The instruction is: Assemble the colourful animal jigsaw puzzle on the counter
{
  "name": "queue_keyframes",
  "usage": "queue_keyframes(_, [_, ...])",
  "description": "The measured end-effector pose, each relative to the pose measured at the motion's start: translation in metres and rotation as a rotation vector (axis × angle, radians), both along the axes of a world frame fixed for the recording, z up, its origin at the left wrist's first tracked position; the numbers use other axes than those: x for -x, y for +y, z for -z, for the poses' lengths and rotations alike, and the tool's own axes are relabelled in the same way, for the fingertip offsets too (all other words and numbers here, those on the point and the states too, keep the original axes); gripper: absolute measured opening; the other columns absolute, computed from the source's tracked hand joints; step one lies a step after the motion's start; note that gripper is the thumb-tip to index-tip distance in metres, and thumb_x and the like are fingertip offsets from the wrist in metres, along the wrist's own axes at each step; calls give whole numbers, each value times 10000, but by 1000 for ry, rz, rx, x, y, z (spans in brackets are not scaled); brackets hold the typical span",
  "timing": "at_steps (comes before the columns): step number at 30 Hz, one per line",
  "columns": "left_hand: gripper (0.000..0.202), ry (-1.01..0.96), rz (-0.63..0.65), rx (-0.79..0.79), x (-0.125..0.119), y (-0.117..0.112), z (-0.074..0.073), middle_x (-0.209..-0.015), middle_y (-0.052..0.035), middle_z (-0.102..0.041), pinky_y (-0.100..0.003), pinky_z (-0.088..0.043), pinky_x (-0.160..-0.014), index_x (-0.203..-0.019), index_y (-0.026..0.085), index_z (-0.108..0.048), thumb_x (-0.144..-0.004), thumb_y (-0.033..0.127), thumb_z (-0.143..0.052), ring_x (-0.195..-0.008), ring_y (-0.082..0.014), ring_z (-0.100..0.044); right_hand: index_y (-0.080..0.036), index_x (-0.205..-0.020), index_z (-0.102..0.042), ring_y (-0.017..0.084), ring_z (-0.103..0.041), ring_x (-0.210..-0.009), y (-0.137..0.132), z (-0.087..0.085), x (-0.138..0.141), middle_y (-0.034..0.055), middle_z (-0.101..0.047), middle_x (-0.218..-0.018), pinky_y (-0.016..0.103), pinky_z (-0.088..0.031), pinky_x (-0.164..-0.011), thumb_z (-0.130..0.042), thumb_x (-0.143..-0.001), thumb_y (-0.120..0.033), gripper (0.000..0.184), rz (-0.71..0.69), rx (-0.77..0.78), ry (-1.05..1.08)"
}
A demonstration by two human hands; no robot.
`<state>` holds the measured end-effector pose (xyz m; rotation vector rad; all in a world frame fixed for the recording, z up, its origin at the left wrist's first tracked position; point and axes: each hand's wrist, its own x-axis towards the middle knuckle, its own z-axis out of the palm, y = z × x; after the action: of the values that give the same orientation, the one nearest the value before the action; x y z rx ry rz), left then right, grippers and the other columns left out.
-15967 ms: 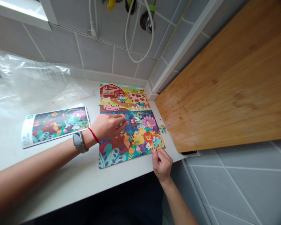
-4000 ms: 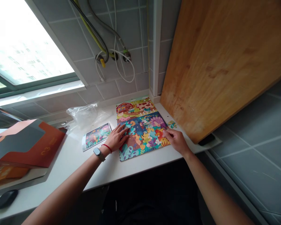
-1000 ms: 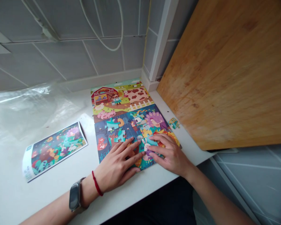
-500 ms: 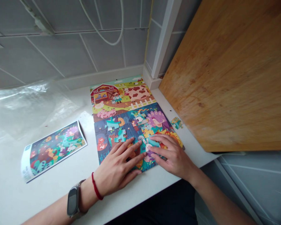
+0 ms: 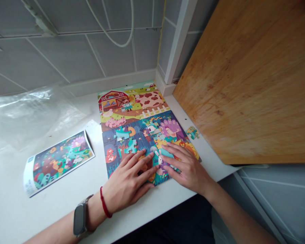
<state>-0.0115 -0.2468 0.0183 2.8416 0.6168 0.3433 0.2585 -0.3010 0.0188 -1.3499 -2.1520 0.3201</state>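
My left hand (image 5: 130, 179) lies palm down with spread fingers on the lower, dark-blue part of the jigsaw puzzle (image 5: 111, 141). My right hand (image 5: 186, 166) is also palm down, its fingers apart and their tips touching the puzzle around a white rabbit piece (image 5: 159, 156). Nothing is lifted in either hand. Two loose teal puzzle pieces, one a light teal piece (image 5: 122, 134) and one a teal piece (image 5: 131, 146), lie on top of the puzzle beyond my left fingers. Another loose piece with white on it (image 5: 152, 128) rests farther up. My hands cover part of the lower picture.
A yellow-and-teal piece (image 5: 192, 132) lies right of the puzzle, by a leaning wooden board (image 5: 249, 88). On the left are a picture leaflet (image 5: 60, 159) and clear plastic wrapping (image 5: 35, 118) on the white table (image 5: 73, 189). The tiled wall (image 5: 65, 57) stands behind.
My right fingers have shifted slightly over the rabbit piece, and more teal shows beside it. My left hand stays in place.
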Motion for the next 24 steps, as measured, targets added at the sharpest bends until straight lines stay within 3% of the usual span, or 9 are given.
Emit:
queue_keyframes(6, [496,16,-17,-4,-1,-2,0,-1595,-90,-519,-578,-428,-1176,-1517,311,-566,-1045,464,-560,-1465,-381,-463,-246,-1282,-750,305,-609,-1371,-1,0,0,97,-699,-1414,526,-565,-1105,-649,-977,-206,324,-4,-5,-1])
queue_keyframes(12, [569,46,45,37,-3,2,-3,-1678,-105,-398,-603,-365,-1224,-1507,276,-575,-1029,581,-536,-1541,-405,-350,-289,-1270,-762,313,-620,-1357,-1,0,0,74,-703,-1412,537,-571,-1086,-663,-958,-193,340,-21,-13,-24])
queue_keyframes(16, [594,41,51,50,-4,4,-3,-1675,-112,-403,-606,-368,-1223,-1518,268,-561,-1026,599,-530,-1542,-404,-353,-291,-1245,-770,310,-625,-1349,-1,1,0,71,-709,-1403,536,-571,-1081,-657,-963,-187,321,-19,-25,-46])
queue_keyframes(24, [618,61,62,20,0,5,-1,-1714,-70,-329,-579,-353,-1224,-1574,302,-486,-1035,603,-514,-1557,-389,-332,-226,-1286,-735,267,-659,-1313,-1,0,0,87,-739,-1348,476,-570,-1107,-618,-989,-175,322,-1,-62,22])
